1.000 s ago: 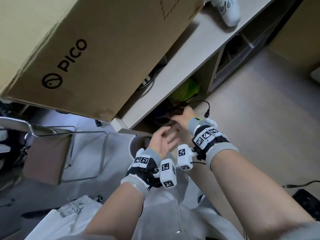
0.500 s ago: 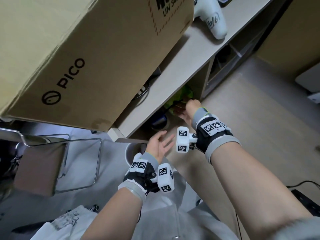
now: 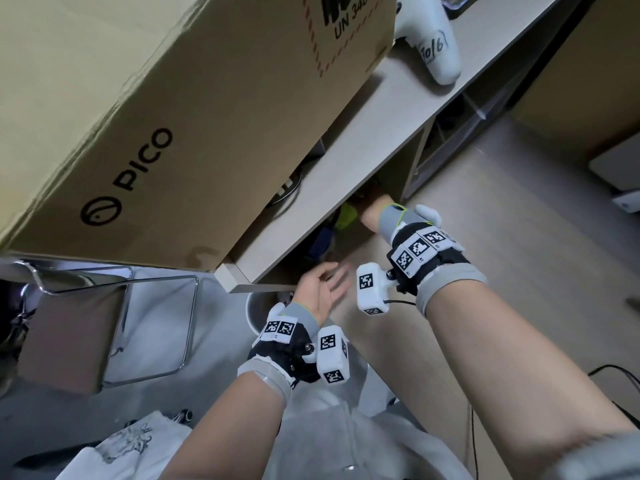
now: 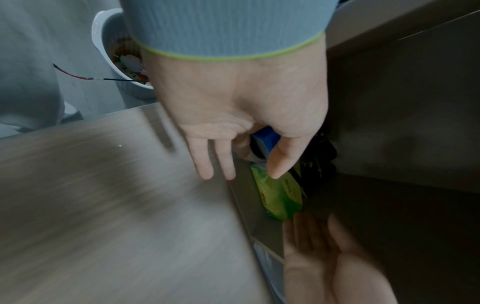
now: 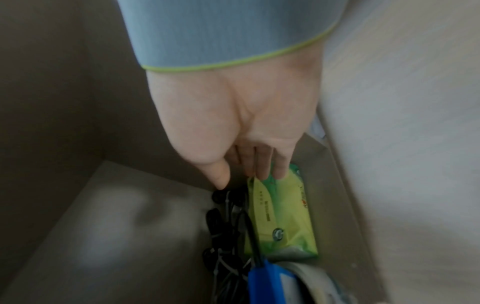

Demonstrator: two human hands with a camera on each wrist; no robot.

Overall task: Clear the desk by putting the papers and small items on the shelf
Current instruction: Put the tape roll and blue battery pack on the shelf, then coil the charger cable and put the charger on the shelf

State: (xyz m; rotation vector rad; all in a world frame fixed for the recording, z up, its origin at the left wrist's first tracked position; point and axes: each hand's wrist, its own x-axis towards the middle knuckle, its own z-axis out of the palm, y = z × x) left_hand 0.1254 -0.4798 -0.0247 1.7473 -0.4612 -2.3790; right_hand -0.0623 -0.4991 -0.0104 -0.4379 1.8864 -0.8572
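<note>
Compared with the frame half a second before, the right hand (image 3: pixel 372 216) has gone deeper under the pale wooden desk top (image 3: pixel 349 161), so the head view now hides its fingers; the left hand (image 3: pixel 320 289) has stayed outside, palm up, fingers loosely spread and empty. The open shelf compartment under the desk (image 5: pixel 109 205) holds a yellow-green soft pack of wipes (image 5: pixel 281 218) against its right wall, a bundle of black cables (image 5: pixel 226 222) just beside it on the left, and a blue rectangular object (image 5: pixel 265 283) nearer the opening. A white round bin (image 4: pixel 109 53) on the floor holds scraps. Only the right wrist view shows the right fingers: straight, nearly together, tips touching the wipes pack's far end, thumb extended over the cables, gripping nothing. A large brown PICO-printed cardboard box (image 3: pixel 173 116) and a white handheld controller (image 3: pixel 433 46) remain on the desk.
</note>
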